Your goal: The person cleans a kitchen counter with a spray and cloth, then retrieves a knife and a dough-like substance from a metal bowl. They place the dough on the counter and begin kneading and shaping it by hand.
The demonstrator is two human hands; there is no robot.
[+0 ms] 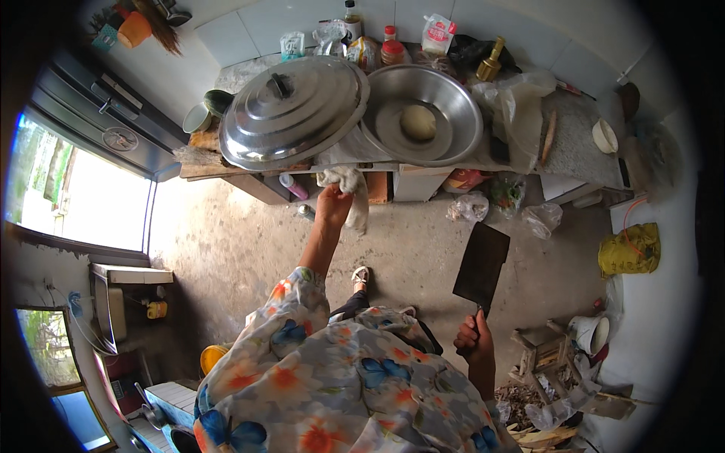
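My left hand (333,205) grips a whitish cloth (355,195) that hangs down in front of the counter edge. In my right hand (474,338) is the handle of a dark-bladed cleaver (481,263), its broad blade pointing away from me over the floor. Beyond the cloth, a large domed metal lid (306,107) with a black knob rests on the left of the counter. Beside it stands a wide stainless steel basin (464,102) with a pale round lump of dough (418,122) inside.
Seasoning packets, jars and a bottle (352,22) line the wall behind the lid and basin. A rolling pin (548,137) and a white bowl (605,136) lie on the counter's right. Plastic bags (469,207) sit below on the floor. A wooden stool (546,351) stands at lower right.
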